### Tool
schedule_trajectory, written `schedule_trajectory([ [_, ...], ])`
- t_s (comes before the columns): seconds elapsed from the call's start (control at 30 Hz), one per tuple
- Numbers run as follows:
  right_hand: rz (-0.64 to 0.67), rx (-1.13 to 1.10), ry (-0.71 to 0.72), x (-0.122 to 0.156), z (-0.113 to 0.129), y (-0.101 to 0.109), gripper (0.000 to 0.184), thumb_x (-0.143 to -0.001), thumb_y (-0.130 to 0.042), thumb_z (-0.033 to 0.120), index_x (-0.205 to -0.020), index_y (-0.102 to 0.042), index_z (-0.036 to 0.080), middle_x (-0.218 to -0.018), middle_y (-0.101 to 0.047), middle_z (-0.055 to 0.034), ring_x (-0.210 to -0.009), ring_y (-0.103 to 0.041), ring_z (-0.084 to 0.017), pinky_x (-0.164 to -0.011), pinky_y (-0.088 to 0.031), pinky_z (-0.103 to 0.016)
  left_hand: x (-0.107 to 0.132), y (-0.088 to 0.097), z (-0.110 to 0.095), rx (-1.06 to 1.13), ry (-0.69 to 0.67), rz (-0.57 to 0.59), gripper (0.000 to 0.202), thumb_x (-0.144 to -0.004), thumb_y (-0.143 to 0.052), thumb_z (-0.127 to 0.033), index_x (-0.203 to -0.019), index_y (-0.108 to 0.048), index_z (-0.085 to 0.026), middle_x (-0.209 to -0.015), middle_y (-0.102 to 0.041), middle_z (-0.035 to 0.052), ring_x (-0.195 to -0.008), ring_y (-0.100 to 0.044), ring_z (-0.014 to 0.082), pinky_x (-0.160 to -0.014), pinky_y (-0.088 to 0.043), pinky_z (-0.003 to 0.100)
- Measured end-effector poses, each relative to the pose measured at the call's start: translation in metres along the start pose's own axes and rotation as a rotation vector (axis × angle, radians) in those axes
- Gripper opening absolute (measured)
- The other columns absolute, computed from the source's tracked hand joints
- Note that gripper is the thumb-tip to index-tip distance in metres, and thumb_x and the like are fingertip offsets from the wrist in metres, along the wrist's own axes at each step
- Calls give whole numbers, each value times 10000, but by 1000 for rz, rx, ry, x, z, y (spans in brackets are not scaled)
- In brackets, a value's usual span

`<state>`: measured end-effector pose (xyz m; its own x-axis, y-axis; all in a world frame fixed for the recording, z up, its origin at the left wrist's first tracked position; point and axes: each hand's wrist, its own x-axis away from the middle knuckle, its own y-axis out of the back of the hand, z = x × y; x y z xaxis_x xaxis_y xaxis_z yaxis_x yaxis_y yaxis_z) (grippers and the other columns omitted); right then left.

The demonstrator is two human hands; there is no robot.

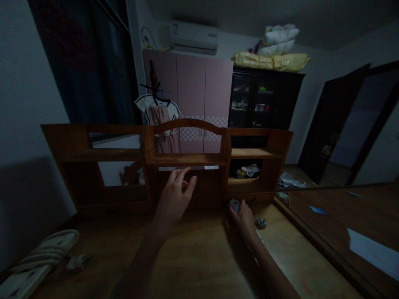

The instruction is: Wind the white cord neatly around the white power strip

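Observation:
My left hand (176, 191) is raised over the wooden desk (193, 253), in front of the middle of the desktop shelf (187, 159). Its fingers are bent but apart, and nothing is in them. Low at the shelf's right part, my right hand (244, 216) closes its fingers on a small grey-white bundle (234, 204), too dim to name. Just right of that wrist lies a small grey ruffled thing (260, 223), like a scrunchie. A thin white strip (259, 237) shows partly beneath my right forearm.
A white power strip (40, 257) wrapped in its cord lies at the left front, its plug (78, 262) beside it. Bags (249, 170) show through the right shelf opening. Beyond the desk's raised right edge, paper (372, 251) lies on a brown surface.

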<state>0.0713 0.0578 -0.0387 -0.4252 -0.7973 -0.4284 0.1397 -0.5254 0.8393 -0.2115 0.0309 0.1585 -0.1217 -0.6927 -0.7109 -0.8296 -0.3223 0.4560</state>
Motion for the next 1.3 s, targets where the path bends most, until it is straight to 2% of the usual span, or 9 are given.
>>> schedule_trajectory([
  [0.2,2,-38,-23,-1,0,5,472,-874,-492,466,-1143,-514,80,-1051,-631,-190,-1001,-606,-294,-835,-415,-306,0,2,-1,-3,-2,5,359,-923,-473,-440,-1211,-558,-242,-1188,-550,69,-801,-637,152,-828,-513,352],
  [0.5,-19,0,-28,0,1,1,475,-860,-508,455,-1122,-496,60,-1042,-617,-199,-1010,-591,-301,-857,-411,-310,0,1,2,-26,-3,15,356,-926,-473,-433,-1224,-547,-251,-1183,-552,61,-801,-637,147,-832,-507,354],
  [0.77,-19,48,-19,3,-2,1,450,-887,-469,507,-986,-545,74,-949,-631,-185,-954,-602,-305,-816,-416,-315,-2,-1,5,-44,-31,-3,352,-925,-470,-427,-1213,-551,-241,-1173,-561,73,-798,-643,152,-830,-514,363],
  [0.97,-20,69,-10,4,-4,1,539,-892,-445,576,-1059,-529,70,-955,-622,-195,-936,-604,-316,-812,-425,-340,-1,0,4,-60,-28,4,347,-927,-470,-422,-1211,-552,-241,-1172,-562,77,-783,-641,150,-821,-516,363],
  [1.3,-8,75,31,10,0,5,443,-912,-435,519,-1063,-533,114,-1016,-613,-174,-1014,-582,-298,-839,-415,-321,-1,-1,6,-49,-23,3,353,-927,-474,-425,-1213,-551,-233,-1170,-561,78,-789,-636,149,-821,-516,360],
])
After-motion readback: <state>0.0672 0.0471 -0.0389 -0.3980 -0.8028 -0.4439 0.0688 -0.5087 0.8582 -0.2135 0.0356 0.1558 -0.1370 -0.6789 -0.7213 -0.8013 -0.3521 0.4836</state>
